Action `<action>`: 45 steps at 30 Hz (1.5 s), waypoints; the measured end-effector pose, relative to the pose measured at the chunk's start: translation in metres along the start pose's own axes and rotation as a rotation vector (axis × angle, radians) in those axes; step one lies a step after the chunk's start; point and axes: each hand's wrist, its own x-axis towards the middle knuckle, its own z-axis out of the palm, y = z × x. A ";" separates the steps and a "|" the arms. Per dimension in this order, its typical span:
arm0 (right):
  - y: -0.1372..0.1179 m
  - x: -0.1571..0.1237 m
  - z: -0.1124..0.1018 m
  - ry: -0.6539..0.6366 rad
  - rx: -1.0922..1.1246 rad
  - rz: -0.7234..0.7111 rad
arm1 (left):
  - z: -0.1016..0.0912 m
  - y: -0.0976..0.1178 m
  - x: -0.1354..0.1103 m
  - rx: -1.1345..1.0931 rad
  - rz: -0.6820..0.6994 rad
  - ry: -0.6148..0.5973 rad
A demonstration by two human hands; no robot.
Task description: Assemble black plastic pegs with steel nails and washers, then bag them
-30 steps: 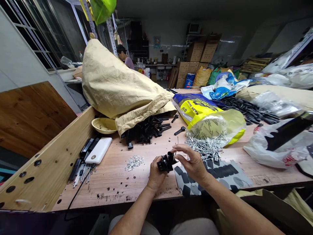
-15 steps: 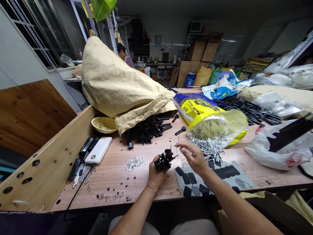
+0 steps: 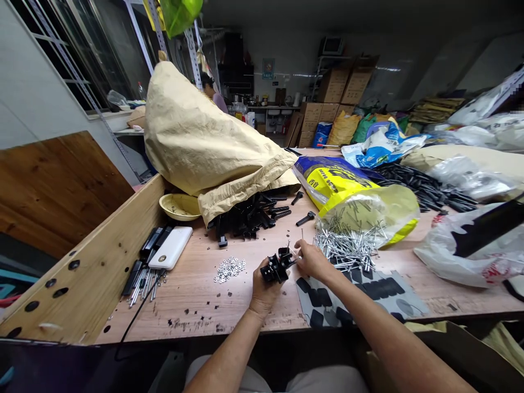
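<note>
My left hand [image 3: 262, 290] is wrapped round several black plastic parts [image 3: 273, 269], bunched together above the table. Thin silver bolts stick out of their far and right sides. Close against that bunch, my right hand [image 3: 314, 262] pinches a long thin metal bolt [image 3: 302, 233], whose shank points upward past the fingers. The fingertips partly hide the spot where the hand meets the parts. Left of my hands lies a pile of small silver nuts [image 3: 230, 269]. Beyond my right hand, a heap of long bolts [image 3: 347, 245] spills from a yellow and blue bag [image 3: 339, 185].
A large tan sack [image 3: 204, 131] spills black plastic pieces [image 3: 249, 215] onto the table. At left are a yellow bowl [image 3: 180, 207], a white power bank [image 3: 171, 248] and a wooden side board [image 3: 85, 284]. A grey sheet with black pads [image 3: 380, 289] lies at right.
My right hand has moved in to the black parts, its fingers closing from a looser, raised pose. The left hand keeps its hold. The view has shifted slightly.
</note>
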 end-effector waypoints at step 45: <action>-0.055 -0.059 -0.035 0.295 0.363 -0.579 | 0.000 0.012 0.001 -0.207 -0.062 -0.009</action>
